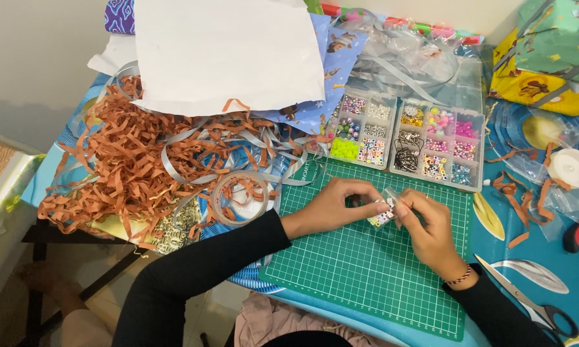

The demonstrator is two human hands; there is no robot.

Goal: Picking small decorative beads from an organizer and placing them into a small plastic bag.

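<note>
both hands, left hand (pixel 333 209) and right hand (pixel 431 230), pinch a small clear bead bag (pixel 384 209) over a green cutting mat (pixel 366 270) on a blue table (pixel 578 270).

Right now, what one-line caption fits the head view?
Both hands, left hand and right hand, hold a small clear bag of beads over a green cutting mat, beside an open bead organiser.

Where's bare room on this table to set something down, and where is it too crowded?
Free: the green cutting mat below the left hand and right hand, and the blue patch between mat and scissors. Crowded: shredded brown paper, tape roll, bead boxes above the mat.
</note>
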